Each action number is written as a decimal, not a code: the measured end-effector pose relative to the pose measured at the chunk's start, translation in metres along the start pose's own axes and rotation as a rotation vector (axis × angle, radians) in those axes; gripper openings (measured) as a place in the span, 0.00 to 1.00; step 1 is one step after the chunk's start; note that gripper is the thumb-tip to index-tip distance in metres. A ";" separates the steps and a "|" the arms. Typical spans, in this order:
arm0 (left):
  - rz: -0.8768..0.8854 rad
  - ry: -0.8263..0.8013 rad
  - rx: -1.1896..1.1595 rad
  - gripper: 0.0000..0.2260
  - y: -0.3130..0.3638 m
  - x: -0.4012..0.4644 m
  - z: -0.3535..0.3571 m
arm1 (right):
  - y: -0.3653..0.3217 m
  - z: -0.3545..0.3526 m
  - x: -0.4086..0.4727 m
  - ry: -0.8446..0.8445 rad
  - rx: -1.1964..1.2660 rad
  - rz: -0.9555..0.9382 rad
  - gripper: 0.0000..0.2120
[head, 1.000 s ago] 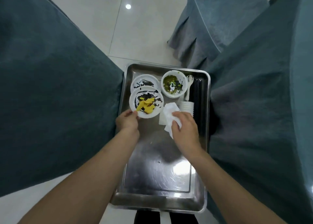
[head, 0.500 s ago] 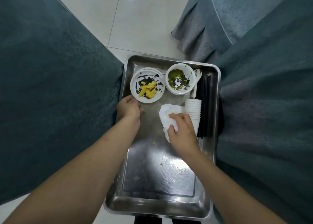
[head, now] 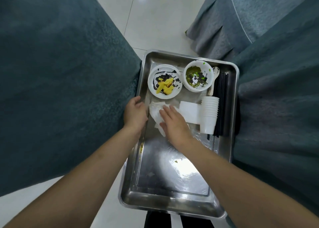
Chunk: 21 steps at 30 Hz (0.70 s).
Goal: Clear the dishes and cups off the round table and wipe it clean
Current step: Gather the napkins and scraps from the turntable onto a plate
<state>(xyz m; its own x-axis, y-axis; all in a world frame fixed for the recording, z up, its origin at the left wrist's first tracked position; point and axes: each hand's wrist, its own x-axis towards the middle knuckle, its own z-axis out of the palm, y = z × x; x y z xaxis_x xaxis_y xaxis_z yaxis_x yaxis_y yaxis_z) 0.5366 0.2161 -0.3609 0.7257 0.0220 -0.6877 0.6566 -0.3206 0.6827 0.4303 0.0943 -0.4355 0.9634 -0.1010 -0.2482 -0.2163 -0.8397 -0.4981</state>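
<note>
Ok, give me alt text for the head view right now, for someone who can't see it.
The right hand presses a white tissue flat onto a steel tray, while the left hand rests on the tray's left rim. Beyond lie a dirty plate, bowl, stacked cups and black chopsticks.

Your open room is the bare steel floor of the rectangular metal tray (head: 172,181) toward six o'clock; soiled white plates (head: 164,83), a stack of white paper cups (head: 209,114) and black chopsticks (head: 221,103) crowd twelve to three.
</note>
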 end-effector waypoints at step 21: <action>0.180 -0.085 0.458 0.18 0.006 -0.093 -0.060 | -0.050 -0.078 -0.019 -0.198 -0.244 0.106 0.25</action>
<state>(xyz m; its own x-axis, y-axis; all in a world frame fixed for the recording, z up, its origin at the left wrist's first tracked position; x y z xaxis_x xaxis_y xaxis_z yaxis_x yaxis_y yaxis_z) 0.4856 0.2685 -0.2781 0.7872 -0.1430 -0.5999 0.3512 -0.6957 0.6267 0.4352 0.0965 -0.3407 0.8830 -0.1089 -0.4567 -0.2461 -0.9357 -0.2528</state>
